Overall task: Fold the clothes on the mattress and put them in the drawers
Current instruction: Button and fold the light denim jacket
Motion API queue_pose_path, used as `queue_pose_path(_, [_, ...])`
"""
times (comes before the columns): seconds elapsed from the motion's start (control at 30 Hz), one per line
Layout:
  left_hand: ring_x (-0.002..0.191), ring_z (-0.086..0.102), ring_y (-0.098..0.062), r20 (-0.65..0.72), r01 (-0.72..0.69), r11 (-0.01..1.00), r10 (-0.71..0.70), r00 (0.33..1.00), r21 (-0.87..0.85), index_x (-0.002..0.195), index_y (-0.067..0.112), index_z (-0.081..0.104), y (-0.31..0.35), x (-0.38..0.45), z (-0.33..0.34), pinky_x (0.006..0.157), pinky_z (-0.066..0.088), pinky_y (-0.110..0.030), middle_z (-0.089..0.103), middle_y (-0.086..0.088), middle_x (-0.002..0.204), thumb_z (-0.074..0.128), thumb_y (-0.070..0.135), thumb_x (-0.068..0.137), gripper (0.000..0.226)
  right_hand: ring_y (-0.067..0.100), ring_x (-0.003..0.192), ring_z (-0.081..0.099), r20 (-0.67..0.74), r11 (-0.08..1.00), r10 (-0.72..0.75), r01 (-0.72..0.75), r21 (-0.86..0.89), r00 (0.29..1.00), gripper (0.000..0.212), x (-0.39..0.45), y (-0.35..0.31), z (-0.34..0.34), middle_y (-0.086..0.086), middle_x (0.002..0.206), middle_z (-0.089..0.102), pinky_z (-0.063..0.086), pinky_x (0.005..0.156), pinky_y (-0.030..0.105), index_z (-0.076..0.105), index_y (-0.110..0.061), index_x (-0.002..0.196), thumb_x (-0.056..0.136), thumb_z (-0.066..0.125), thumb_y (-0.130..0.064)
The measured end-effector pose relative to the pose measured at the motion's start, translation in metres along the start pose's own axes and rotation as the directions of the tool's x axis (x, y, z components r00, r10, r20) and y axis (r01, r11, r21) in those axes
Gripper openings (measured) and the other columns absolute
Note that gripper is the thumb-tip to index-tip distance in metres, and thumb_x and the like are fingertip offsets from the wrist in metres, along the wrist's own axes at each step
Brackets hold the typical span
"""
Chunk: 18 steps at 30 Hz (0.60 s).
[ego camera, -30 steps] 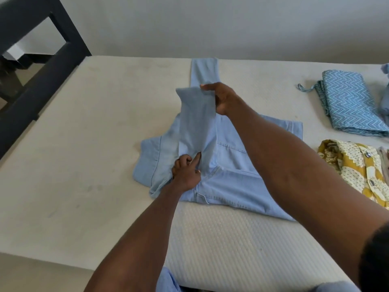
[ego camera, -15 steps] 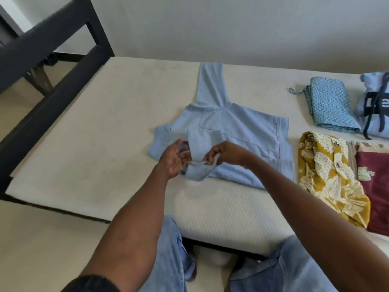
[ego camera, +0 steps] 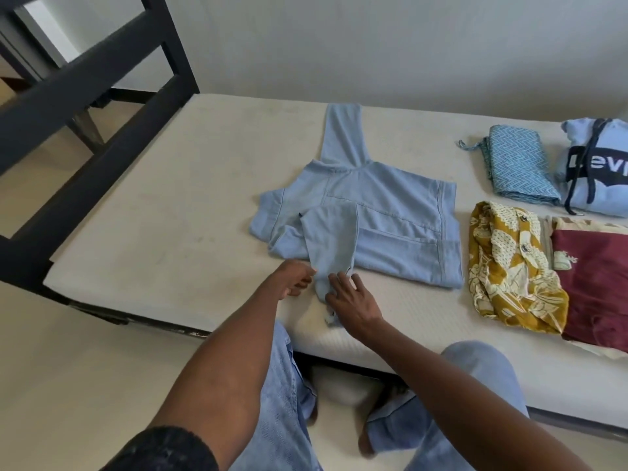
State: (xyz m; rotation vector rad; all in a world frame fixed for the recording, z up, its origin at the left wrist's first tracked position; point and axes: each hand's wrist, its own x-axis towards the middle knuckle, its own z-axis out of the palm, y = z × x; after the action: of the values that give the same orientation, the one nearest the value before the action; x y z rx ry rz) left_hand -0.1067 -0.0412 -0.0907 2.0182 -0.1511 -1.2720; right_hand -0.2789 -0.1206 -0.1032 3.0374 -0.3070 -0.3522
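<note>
I find the light blue garment flat mid-mattress, soft and limp, my left hand pinching its folded leg, right hand spread on it; best gripped at hems.

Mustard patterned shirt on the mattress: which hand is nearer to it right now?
Right. The right hand rests on the light blue garment's folded sleeve, nearer the mustard patterned shirt. The left hand is beyond the sleeve, farther away.

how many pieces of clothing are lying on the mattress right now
5 visible: pale blue garment at centre under both hands, zigzag blue piece and blue hoodie far right, mustard print shirt and maroon top near right. More may lie off-frame.
</note>
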Motion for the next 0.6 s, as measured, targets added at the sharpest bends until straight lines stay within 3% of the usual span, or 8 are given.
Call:
queue_pose_path(0.1, [0.079,0.058,-0.024,-0.178,-0.187,0.971,0.212,0.961,0.149,0.099,0.016,0.064,0.001,0.007,0.001,0.071,0.044,-0.031,0.061,-0.009,0.093,0.056,0.016,0.091,0.011,0.034,0.099,0.057,-0.218,0.997,-0.066,0.075,0.032,0.974,0.028,-0.005,0.006,-0.008,0.015,0.112,0.060,0.040,0.083,0.040,0.066,-0.012,0.084,0.061,0.079,-0.019])
queue_pose_path(0.2, [0.117,0.058,-0.025,-0.301,-0.388,0.881,0.461,0.835,0.270,0.123,0.009,0.065,0.008,0.010,-0.014,0.089,0.042,-0.024,0.063,-0.007,0.126,0.046,-0.002,0.088,0.041,0.032,0.059,0.055,-0.404,0.922,0.210,-0.043,0.385,0.890,0.023,-0.006,0.008,-0.043,0.009,0.075,0.057,0.034,0.052,0.032,0.055,-0.009,0.070,0.070,0.078,-0.012])
queue_pose_path(0.23, [0.121,0.056,-0.024,-0.279,-0.462,0.854,0.516,0.810,0.238,0.122,0.010,0.066,0.012,0.010,-0.020,0.097,0.042,-0.026,0.063,-0.007,0.129,0.044,-0.007,0.082,0.049,0.033,0.056,0.053,-0.394,0.841,0.341,-0.090,0.533,0.854,0.026,-0.006,0.007,-0.056,0.008,0.071,0.056,0.032,0.050,0.032,0.052,-0.010,0.071,0.080,0.075,-0.019])
queue_pose_path(0.3, [0.126,0.054,-0.021,-0.173,-0.587,0.775,0.628,0.759,0.234,0.119,0.016,0.068,0.019,0.014,-0.035,0.109,0.039,-0.029,0.062,-0.007,0.131,0.041,-0.010,0.072,0.060,0.030,0.061,0.053,-0.257,0.667,0.408,-0.094,0.739,0.876,0.030,-0.006,0.002,-0.083,0.005,0.070,0.056,0.036,0.054,0.037,0.051,-0.012,0.075,0.091,0.066,-0.032])
queue_pose_path(0.4, [0.137,0.043,-0.023,0.083,-0.622,0.589,0.689,0.720,0.516,0.129,0.016,0.063,0.027,0.030,-0.053,0.109,0.032,-0.022,0.048,-0.012,0.146,0.044,-0.014,0.083,0.058,0.016,0.069,0.058,-0.104,0.465,0.172,0.013,0.885,0.980,0.012,-0.004,0.002,-0.118,-0.002,0.078,0.064,0.043,0.064,0.031,0.062,-0.020,0.086,0.086,0.072,-0.026])
queue_pose_path(0.47, [0.143,0.032,-0.028,0.237,-0.566,0.433,0.608,0.758,0.702,0.137,0.019,0.057,0.023,0.045,-0.062,0.110,0.031,-0.027,0.034,-0.015,0.155,0.050,-0.012,0.087,0.059,0.006,0.067,0.054,-0.045,0.467,-0.015,0.047,0.883,0.999,0.009,-0.001,0.007,-0.125,-0.003,0.077,0.064,0.040,0.062,0.021,0.065,-0.019,0.082,0.083,0.074,-0.017])
queue_pose_path(0.5, [0.146,0.026,-0.029,0.277,-0.530,0.368,0.556,0.784,0.764,0.139,0.021,0.054,0.019,0.049,-0.064,0.114,0.030,-0.031,0.029,-0.014,0.158,0.051,-0.008,0.089,0.058,0.005,0.063,0.051,-0.026,0.500,-0.031,0.038,0.865,0.999,0.007,0.003,0.010,-0.124,0.000,0.074,0.063,0.038,0.059,0.020,0.067,-0.012,0.081,0.083,0.073,-0.013])
queue_pose_path(0.6, [0.149,0.016,-0.030,0.304,-0.426,0.164,0.483,0.821,0.890,0.147,0.016,0.043,0.008,0.051,-0.063,0.117,0.025,-0.038,0.023,-0.011,0.161,0.048,0.004,0.096,0.053,0.007,0.059,0.045,0.019,0.596,0.129,-0.093,0.797,0.991,0.009,0.012,0.025,-0.116,-0.001,0.068,0.055,0.031,0.054,0.021,0.063,-0.006,0.077,0.079,0.071,-0.010])
